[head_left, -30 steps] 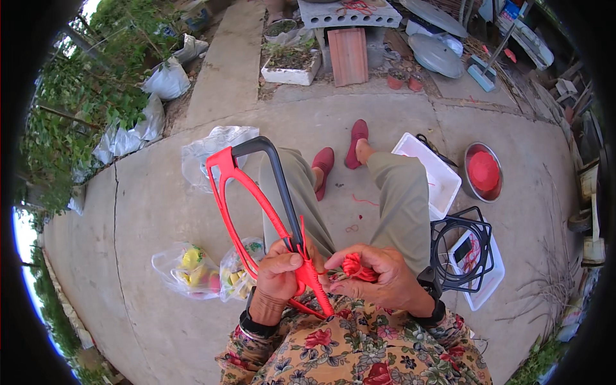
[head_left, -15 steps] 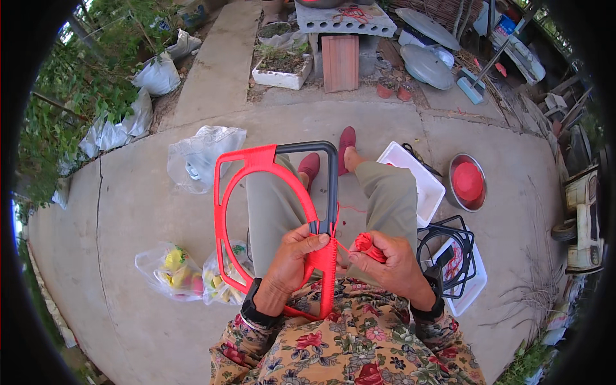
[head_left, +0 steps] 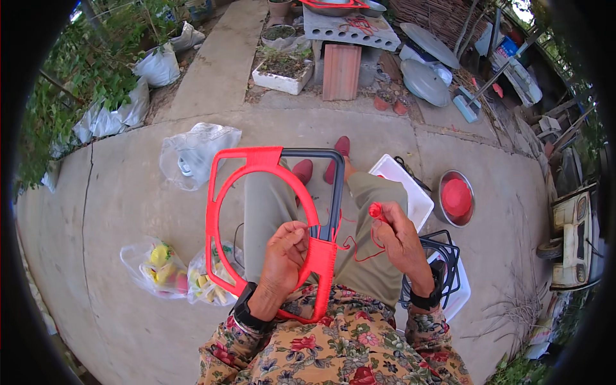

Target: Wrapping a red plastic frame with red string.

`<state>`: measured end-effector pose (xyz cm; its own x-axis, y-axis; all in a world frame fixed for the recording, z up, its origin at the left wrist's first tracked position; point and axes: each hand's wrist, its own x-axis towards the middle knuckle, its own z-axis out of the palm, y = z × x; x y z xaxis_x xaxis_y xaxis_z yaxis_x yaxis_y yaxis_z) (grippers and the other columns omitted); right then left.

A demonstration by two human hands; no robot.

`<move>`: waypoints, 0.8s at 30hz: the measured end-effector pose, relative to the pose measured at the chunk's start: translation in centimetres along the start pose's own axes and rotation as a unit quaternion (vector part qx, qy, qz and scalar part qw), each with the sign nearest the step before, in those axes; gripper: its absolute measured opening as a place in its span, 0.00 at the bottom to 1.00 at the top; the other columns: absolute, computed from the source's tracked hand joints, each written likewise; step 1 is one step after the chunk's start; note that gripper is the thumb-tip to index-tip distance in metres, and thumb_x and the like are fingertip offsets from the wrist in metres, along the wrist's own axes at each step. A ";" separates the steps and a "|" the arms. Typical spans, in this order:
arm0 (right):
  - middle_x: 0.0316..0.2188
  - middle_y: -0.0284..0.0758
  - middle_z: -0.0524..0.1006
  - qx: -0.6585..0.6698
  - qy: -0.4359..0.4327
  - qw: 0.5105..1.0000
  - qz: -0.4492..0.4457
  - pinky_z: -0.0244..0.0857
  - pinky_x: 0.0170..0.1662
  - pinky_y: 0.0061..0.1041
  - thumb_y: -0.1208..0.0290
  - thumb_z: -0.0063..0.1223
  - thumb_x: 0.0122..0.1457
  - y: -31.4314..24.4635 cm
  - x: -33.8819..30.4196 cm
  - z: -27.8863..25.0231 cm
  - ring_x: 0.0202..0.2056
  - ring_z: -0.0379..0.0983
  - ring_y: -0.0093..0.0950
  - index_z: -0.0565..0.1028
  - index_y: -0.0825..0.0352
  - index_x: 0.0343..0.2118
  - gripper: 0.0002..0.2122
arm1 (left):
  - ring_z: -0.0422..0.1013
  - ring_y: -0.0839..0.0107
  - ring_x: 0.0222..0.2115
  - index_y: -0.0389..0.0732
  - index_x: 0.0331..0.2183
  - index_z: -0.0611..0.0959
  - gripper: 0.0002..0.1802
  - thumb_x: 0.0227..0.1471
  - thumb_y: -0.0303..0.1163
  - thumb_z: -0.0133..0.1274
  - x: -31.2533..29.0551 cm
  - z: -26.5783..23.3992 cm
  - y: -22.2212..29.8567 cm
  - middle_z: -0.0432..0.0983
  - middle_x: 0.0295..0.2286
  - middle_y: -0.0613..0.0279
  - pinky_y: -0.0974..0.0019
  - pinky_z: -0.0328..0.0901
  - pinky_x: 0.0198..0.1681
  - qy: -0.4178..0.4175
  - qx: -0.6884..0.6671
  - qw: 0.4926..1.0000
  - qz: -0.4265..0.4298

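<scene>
A rectangular black frame with an inner ring (head_left: 219, 192), mostly wrapped in red cord, leans on my lap. Its upper right corner (head_left: 338, 156) shows bare black. My left hand (head_left: 282, 256) is closed at the ring's right side, thumb and fingertips pinched against its edge; the finger undersides are hidden. To the right, apart from the frame, my right hand (head_left: 399, 240) grips a small wound bundle of red cord (head_left: 376, 210). A slack red strand (head_left: 359, 258) runs from the frame's right bar toward that hand.
By my right leg lie a white box (head_left: 417, 199), black frames (head_left: 443, 260) on a white tray (head_left: 459, 289), and a metal bowl (head_left: 471, 215) holding a red mass (head_left: 456, 197). Plastic bags (head_left: 154, 269) sit left. Ahead stands a concrete block slab (head_left: 321, 29).
My right hand has moved up and right with the cord bundle, and the strand now hangs slack. My left thumb has come off the bar. The frame has shifted slightly left in view.
</scene>
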<state>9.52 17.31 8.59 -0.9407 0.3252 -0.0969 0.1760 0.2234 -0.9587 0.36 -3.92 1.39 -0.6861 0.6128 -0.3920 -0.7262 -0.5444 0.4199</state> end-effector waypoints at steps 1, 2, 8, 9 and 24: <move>0.26 0.32 0.71 -0.001 0.001 1.000 -0.001 0.58 0.29 0.19 0.73 0.50 0.59 -0.9 0.4 0.6 0.26 0.63 0.20 0.68 0.70 0.42 0.11 | 0.71 0.72 0.34 0.37 0.39 0.74 0.09 0.53 0.26 0.50 -0.2 0.2 -0.1 0.73 0.32 0.64 0.69 0.67 0.40 -0.001 0.000 1.000 0.000; 0.27 0.32 0.71 -0.095 0.000 0.987 -0.127 0.57 0.29 0.20 0.74 0.49 0.58 -1.9 1.0 1.5 0.26 0.63 0.21 0.70 0.69 0.41 0.10 | 0.71 0.72 0.35 0.37 0.40 0.73 0.11 0.53 0.25 0.50 -0.4 1.0 0.0 0.73 0.33 0.63 0.68 0.67 0.39 0.005 0.022 0.999 0.027; 0.26 0.31 0.68 -0.410 -0.036 0.846 -0.339 0.53 0.36 0.29 0.71 0.53 0.50 -4.3 3.2 6.5 0.33 0.63 0.28 0.76 0.63 0.36 0.10 | 0.71 0.73 0.38 0.37 0.44 0.71 0.15 0.52 0.24 0.49 -1.5 2.8 -0.4 0.74 0.36 0.62 0.68 0.68 0.39 0.021 0.056 0.990 0.131; 0.25 0.30 0.67 -0.439 -0.041 0.828 -0.347 0.52 0.38 0.31 0.70 0.54 0.48 -4.1 3.4 6.8 0.34 0.62 0.28 0.76 0.62 0.36 0.11 | 0.71 0.73 0.38 0.37 0.44 0.72 0.15 0.53 0.24 0.50 -1.7 2.9 -0.5 0.74 0.37 0.62 0.68 0.68 0.39 0.023 0.071 0.988 0.136; 0.26 0.28 0.71 -0.128 -0.130 0.976 -0.122 0.62 0.30 0.23 0.75 0.59 0.50 -5.8 0.2 2.0 0.25 0.67 0.19 0.71 0.67 0.48 0.20 | 0.73 0.71 0.33 0.38 0.37 0.76 0.06 0.55 0.26 0.52 -0.8 0.2 -1.0 0.75 0.31 0.63 0.65 0.70 0.38 0.009 -0.002 0.997 0.082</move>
<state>7.73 14.21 13.57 -0.9996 -0.0027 0.0289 -0.0263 0.4983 -0.8666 1.60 -3.75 1.45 -0.7957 0.5053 -0.3339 -0.6050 -0.6380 0.4763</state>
